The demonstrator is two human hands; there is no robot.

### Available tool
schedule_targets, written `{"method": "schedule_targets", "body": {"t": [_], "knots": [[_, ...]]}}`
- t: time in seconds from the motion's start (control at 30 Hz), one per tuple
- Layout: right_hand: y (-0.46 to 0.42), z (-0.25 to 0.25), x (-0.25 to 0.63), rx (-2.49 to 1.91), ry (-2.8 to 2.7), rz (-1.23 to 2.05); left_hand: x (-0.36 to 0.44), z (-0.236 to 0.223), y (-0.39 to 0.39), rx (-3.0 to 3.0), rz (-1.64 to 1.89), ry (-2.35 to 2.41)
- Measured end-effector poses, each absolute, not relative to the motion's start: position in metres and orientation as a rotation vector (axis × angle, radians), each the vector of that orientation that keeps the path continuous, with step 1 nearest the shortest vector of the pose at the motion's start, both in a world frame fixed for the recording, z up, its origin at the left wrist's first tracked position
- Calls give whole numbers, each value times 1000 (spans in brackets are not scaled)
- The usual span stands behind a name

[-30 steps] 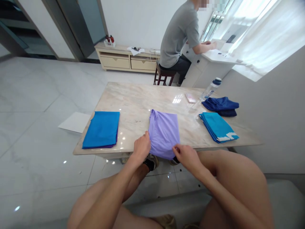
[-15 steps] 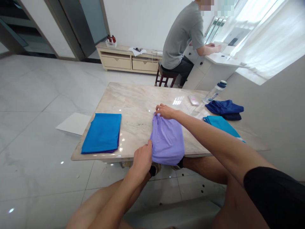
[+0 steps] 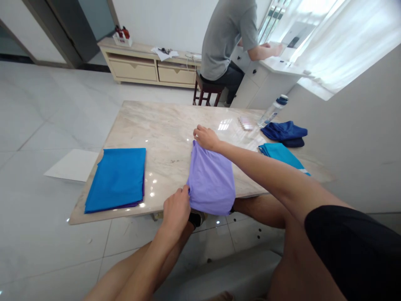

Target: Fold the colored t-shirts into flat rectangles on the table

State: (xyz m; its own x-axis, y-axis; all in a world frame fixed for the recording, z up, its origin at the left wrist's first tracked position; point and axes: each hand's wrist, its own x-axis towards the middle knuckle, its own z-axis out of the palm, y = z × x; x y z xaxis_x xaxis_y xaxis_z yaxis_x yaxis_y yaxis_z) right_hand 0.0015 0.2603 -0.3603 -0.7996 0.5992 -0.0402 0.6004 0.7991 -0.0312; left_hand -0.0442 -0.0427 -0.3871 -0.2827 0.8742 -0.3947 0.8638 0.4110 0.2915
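A lavender garment [image 3: 212,182], folded into a rough rectangle with soft wrinkles, lies on the marble-patterned table [image 3: 169,125] in front of me. Its near end hangs a little over the table's front edge. At its lower left side, my left hand [image 3: 178,207] is closed, pinching the edge between thumb and fingers. My right hand [image 3: 206,138] reaches across to the far left corner with curled fingers and grips the cloth there; its thumb is mostly hidden. Further left lies a flat folded blue garment [image 3: 120,177], with a purple one [image 3: 138,204] showing beneath it.
On the right of the table are a teal folded garment [image 3: 283,154], a crumpled navy garment [image 3: 286,131], a clear bottle [image 3: 272,112] and a small blurred pink item [image 3: 246,123]. A person in a grey shirt [image 3: 227,39] sits on a stool beyond. A white board [image 3: 73,164] shows beside the table's left edge.
The view has shifted, so most things sit further left. The lavender garment's far left corner lies flatter and smoother under my right hand. My left hand still pinches the lower left edge.
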Motion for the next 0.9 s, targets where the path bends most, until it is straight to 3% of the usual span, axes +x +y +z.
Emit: {"method": "schedule_targets", "body": {"t": [0.17,0.33,0.5,0.9], "knots": [[262,-342,55,1495,2821,-257,-58,-401,-40,1601,106,2310],[249,-334,146,1773,2311,-932,-66,-419,-11,1613,478,2252],[209,-365,182,1909,1900,-1477,-51,-417,41,1413,651,2213],[189,-388,191,1764,1944,-1459,-56,-390,74,796,644,1914]]}}
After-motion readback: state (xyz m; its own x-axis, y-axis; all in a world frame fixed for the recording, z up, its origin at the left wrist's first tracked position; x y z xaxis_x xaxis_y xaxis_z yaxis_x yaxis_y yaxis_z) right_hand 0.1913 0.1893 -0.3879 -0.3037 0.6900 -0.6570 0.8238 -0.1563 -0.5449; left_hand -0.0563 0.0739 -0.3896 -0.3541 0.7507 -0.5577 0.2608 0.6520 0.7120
